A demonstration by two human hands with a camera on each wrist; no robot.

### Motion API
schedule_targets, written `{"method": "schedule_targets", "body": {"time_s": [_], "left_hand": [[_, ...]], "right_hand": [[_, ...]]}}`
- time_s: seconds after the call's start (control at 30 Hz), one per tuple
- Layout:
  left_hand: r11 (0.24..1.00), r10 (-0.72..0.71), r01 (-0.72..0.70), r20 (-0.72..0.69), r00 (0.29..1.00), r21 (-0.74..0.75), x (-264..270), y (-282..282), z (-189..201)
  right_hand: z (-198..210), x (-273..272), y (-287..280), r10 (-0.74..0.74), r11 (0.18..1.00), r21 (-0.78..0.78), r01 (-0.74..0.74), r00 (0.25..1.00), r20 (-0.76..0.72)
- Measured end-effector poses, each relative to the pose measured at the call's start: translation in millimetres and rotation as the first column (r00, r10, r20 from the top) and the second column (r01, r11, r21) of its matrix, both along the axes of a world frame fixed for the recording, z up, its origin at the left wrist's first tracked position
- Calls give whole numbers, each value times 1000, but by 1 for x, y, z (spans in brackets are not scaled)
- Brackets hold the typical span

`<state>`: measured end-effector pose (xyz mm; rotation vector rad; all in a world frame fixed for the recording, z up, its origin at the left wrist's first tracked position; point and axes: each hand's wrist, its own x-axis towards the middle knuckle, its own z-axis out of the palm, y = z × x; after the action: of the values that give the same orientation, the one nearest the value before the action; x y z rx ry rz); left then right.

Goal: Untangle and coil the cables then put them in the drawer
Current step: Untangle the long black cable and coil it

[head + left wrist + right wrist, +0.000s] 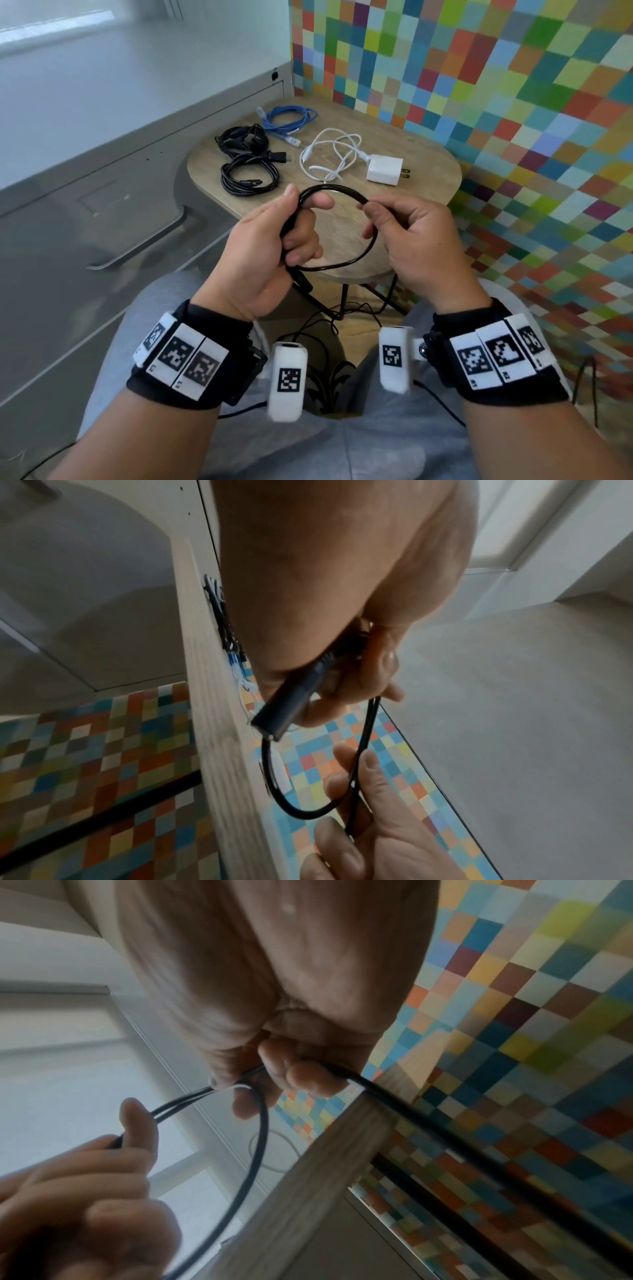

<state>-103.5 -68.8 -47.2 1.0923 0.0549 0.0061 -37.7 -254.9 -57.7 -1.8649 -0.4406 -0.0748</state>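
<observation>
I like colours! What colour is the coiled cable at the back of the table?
Blue: the thin coiled blue cable shows best in the head view.

— What's on the side table (424, 178)?
— Coiled cables at its back left, a charger (383, 170) right of them, both hands in front holding a loop.
— And the drawer (85, 219)?
— Left of the table.

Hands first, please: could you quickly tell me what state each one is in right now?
Left hand: closed, gripping the black cable.
Right hand: closed, pinching the same black cable.
</observation>
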Motion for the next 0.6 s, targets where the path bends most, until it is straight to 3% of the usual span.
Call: {"method": "schedule_targets", "body": {"time_s": [0.17, 0.3, 0.47, 0.6], "left_hand": [[990, -23, 5, -123, 992, -140, 2, 3, 0], [966, -29, -7, -137, 990, -257, 5, 14, 1], [891, 73, -34, 68, 995, -453, 3, 58, 10], [721, 107, 104, 259, 960, -685, -6, 97, 19]], "right_hand": [[-5, 0, 3, 30, 998, -55, -36, 994, -108], [-4, 2, -2, 39, 997, -54, -46, 991, -127], [-1, 7, -14, 10, 1000, 29, -6, 987, -162], [2, 9, -22, 3, 1000, 5, -2, 995, -104]]}}
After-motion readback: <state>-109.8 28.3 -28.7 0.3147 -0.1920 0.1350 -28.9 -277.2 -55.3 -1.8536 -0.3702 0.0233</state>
